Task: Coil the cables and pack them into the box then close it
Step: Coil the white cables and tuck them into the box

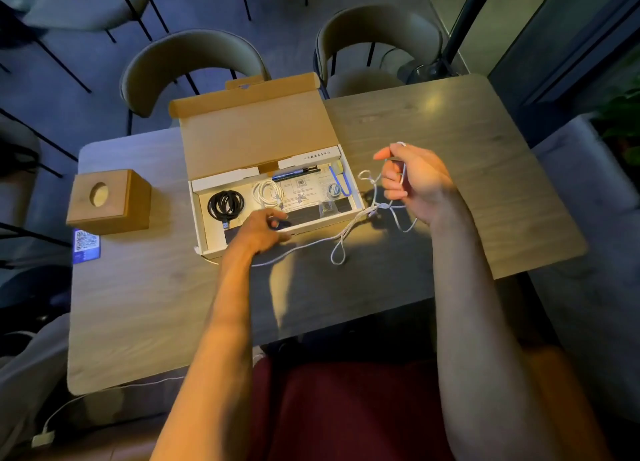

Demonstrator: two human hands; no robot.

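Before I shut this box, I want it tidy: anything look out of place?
Yes. A white cable sprawls uncoiled over the table beside the box, one end gripped in the right hand. The black cable is already coiled inside.

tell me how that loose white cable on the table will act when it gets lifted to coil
Likely floppy: the loose white cable sags in slack loops below the right hand. Probably light, held by fingertips. It may snag, since strands cross near the box corner.

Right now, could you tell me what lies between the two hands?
In the head view, loose white cable trails across the table from left hand to right hand.
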